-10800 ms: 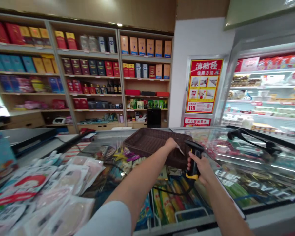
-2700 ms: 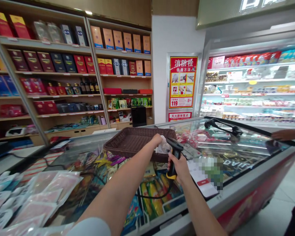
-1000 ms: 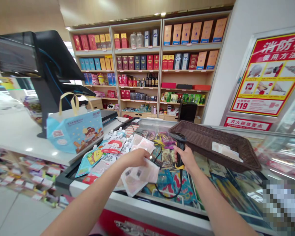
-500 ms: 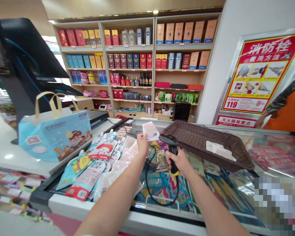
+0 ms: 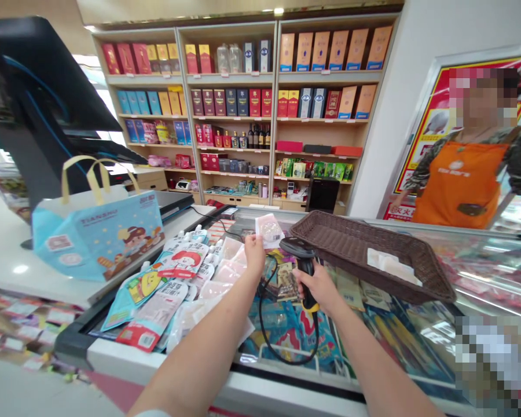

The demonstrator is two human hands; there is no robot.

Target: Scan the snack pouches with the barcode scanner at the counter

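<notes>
Well, at far left a light-blue bag (image 5: 98, 240) with yellow handles stands on the white desk (image 5: 19, 271). Next to it, spouted pouches (image 5: 186, 259) lie heaped on the freezer (image 5: 125, 360), and a spread of flat pale packets (image 5: 230, 271) adjoins them on the right. Above these the left hand (image 5: 255, 255) pinches one flat packet (image 5: 269, 229) by its lower left corner, so that it tilts up just beyond the fingertips. The packet is to the left of the right hand (image 5: 320, 284) and farther off, near the head of the black scanner (image 5: 298, 248). The right hand, well apart from the left, is wrapped around the scanner's handle; a cable (image 5: 286, 363) loops below. Rightward, a brown basket (image 5: 351, 243) holds more pale packets (image 5: 393, 265). Beyond the freezer stands a person in an orange apron (image 5: 462, 179).
</notes>
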